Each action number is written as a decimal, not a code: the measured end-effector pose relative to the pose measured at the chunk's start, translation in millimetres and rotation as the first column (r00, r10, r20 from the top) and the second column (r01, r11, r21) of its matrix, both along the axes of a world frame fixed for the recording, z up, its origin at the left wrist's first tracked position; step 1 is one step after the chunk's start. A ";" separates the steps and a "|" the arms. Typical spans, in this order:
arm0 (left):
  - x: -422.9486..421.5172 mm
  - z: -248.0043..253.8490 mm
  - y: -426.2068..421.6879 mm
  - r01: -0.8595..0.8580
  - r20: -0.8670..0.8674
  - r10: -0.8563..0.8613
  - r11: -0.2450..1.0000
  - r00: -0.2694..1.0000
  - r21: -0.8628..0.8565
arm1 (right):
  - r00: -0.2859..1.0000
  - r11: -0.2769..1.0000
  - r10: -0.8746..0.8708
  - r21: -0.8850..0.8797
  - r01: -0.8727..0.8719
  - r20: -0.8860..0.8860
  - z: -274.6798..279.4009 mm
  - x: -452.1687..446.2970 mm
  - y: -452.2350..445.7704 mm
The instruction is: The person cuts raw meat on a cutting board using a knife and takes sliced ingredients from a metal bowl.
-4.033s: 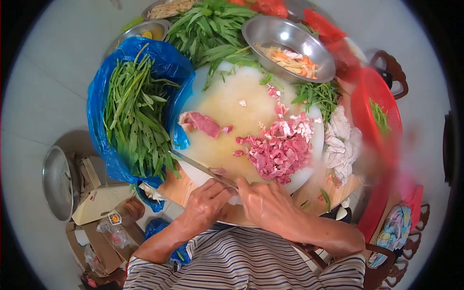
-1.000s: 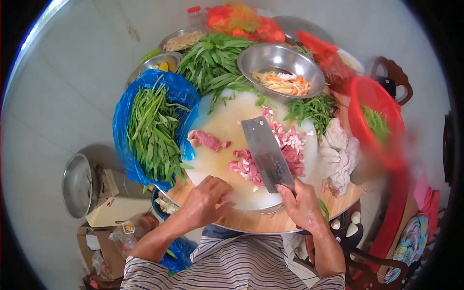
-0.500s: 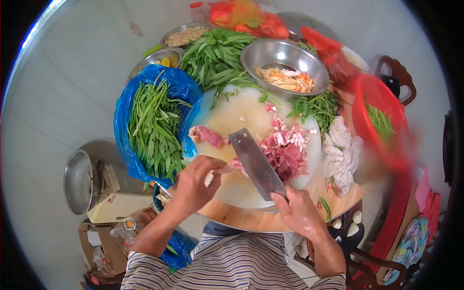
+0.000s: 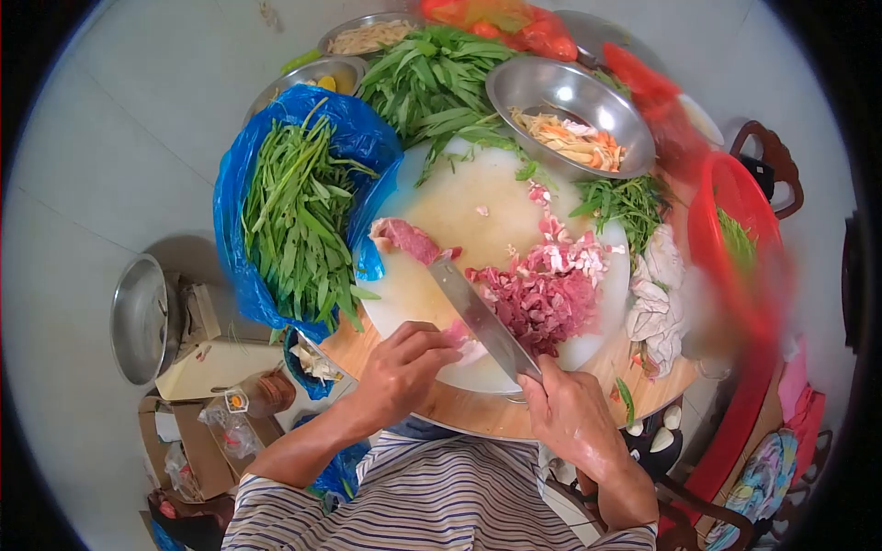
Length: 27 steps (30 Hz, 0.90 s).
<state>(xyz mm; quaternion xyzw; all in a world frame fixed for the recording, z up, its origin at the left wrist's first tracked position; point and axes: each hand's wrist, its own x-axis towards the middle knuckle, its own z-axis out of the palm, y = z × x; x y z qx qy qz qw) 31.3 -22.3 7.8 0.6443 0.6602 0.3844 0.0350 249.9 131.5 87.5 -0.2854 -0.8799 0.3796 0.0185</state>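
My right hand (image 4: pixel 571 411) is wrapped round the handle of a cleaver (image 4: pixel 487 320), whose blade slants up and left over the white round cutting board (image 4: pixel 432 197). Close to the blade's left side, my left hand (image 4: pixel 402 372) has its fingers curled on a small pale pink piece of meat (image 4: pixel 466 347). A pile of sliced red meat (image 4: pixel 542 303) lies just right of the blade, with chopped fatty bits (image 4: pixel 581 255) at its upper edge. Beyond the cleaver's tip, a larger chunk of meat (image 4: pixel 407 241) rests on the board.
A blue plastic bag (image 4: pixel 243 207) of green leafy stems stands left of the board. Behind it are a heap of greens (image 4: pixel 432 83) and a steel bowl (image 4: pixel 638 151) with shredded food. A crumpled white cloth (image 4: pixel 654 312) and a red basket (image 4: pixel 703 220) are at right.
My left hand has come down from above the board's front edge onto the small meat piece beside the blade. The cleaver stays in my right hand. The whole view has shifted slightly.
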 end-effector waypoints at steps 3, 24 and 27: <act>-2.7 -5.9 7.7 0.053 0.021 -0.052 0.998 0.998 -0.024 | 0.998 0.999 0.018 0.029 -0.020 0.064 -0.4 -5.6 -2.1; -3.2 -1.9 18.1 0.165 0.021 -0.164 0.983 0.986 -0.081 | 0.977 0.974 0.113 0.172 -0.145 0.182 2.9 -8.0 -11.1; -3.6 -1.9 18.6 0.158 0.042 -0.155 0.984 0.987 -0.079 | 0.950 0.973 0.151 0.129 -0.192 0.274 11.1 5.1 -12.4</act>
